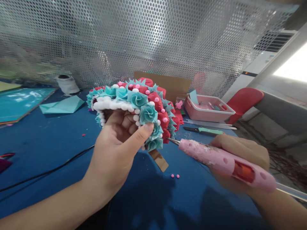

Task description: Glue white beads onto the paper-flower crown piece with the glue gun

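Observation:
My left hand (120,143) grips a curved craft piece (148,111) covered with teal and red paper flowers and edged with white pompoms. Its fingers are inside the hollow and the thumb presses on a teal flower at the front. In my right hand (240,150) is a pink hot glue gun (216,159), held with the fingers wrapped round it. The metal nozzle points left, at or very close to a red flower on the right side; contact is hard to tell. Small pink balls dot the flowers. A brown cardboard strip (158,160) sticks out below the piece.
Two loose pink balls (175,176) lie on the blue table. A green-handled knife (203,130) and a pink basket (209,110) are at the right. Teal paper (61,105), a white roll (67,85) and a black cord (59,164) are at the left.

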A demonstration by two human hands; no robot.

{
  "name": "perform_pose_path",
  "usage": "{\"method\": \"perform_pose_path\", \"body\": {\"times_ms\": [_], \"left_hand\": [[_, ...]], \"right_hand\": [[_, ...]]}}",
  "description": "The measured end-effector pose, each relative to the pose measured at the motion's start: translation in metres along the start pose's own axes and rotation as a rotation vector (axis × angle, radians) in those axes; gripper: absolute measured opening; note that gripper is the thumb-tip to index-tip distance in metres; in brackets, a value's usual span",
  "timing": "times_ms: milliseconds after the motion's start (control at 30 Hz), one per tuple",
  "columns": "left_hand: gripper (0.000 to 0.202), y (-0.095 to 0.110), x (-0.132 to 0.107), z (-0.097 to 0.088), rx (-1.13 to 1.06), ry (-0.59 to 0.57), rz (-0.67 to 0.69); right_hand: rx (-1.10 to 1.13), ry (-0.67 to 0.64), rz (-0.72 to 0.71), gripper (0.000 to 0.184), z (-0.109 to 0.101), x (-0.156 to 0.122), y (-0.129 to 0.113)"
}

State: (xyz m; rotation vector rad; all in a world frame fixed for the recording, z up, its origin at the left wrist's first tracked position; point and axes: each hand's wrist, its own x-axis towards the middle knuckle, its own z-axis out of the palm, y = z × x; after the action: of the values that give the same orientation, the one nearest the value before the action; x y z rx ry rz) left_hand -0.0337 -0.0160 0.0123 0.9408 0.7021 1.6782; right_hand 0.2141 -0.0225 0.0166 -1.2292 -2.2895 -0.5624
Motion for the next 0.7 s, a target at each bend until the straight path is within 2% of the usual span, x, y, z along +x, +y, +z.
{"method": "perform_pose_path", "body": {"times_ms": [100, 300, 400, 467, 500, 567, 633, 700], "left_hand": [[0.028, -0.002, 0.0, -0.001, 0.034, -0.004, 0.037], [0.031, -0.005, -0.002, -0.002, 0.107, -0.039, 0.118], [0.029, -0.002, 0.001, -0.002, 0.119, -0.019, 0.126], [0.029, 0.0, 0.004, -0.003, 0.117, 0.017, 0.138], [0.029, 0.001, 0.006, -0.003, 0.107, 0.04, 0.156], [0.027, 0.002, 0.011, -0.003, 0.073, 0.083, 0.188], [0.025, 0.002, 0.014, -0.003, 0.033, 0.106, 0.193], [0.024, 0.001, 0.017, -0.004, 0.009, 0.107, 0.17]], "right_hand": [[-0.048, 0.065, -0.036, 0.008, -0.004, 0.004, -0.006], [-0.05, 0.017, -0.015, 0.012, -0.012, 0.006, -0.013], [0.005, 0.083, -0.14, 0.012, -0.025, 0.006, -0.003], [0.055, 0.063, -0.277, 0.018, -0.035, 0.007, 0.006], [0.064, -0.044, -0.355, 0.022, -0.038, 0.006, 0.011], [0.071, -0.122, -0.421, 0.023, -0.037, 0.004, 0.02], [0.068, -0.248, -0.427, 0.018, -0.027, -0.003, 0.031], [0.054, -0.428, -0.375, 0.018, -0.012, -0.012, 0.047]]}}
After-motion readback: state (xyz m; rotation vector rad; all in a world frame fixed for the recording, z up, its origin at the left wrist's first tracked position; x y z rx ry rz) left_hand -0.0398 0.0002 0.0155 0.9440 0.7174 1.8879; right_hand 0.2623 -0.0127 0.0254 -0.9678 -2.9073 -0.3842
